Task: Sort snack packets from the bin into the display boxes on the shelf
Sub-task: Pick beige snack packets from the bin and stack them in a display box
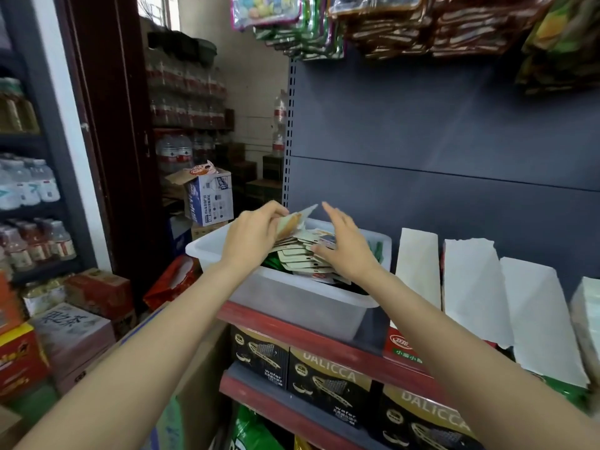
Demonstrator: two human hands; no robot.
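While both bare arms reach forward over the white plastic bin (pixel 292 297), which sits on the red-edged shelf (pixel 311 344) at the left end of the row, the left hand (pixel 251 237) pinches a tan snack packet (pixel 292 222) at the far left of the bin, lifting it up on edge from the others; that grip is clenched on the packet. The right hand (pixel 344 248) lies with straight, spread fingers on a fanned stack of pale packets (pixel 303 254) inside the bin, its grip released, pressing rather than grasping. Green packets (pixel 271 263) show beneath the stack. To the right of the bin stand the display boxes (pixel 470 287) with tall white flaps, in a row against the grey back panel (pixel 438 131). On the shelf below sit black wafer boxes (pixel 328 381). Hanging snack bags (pixel 406 24) crowd the top right, and bottled drinks (pixel 29 186) fill the far-left shelving.
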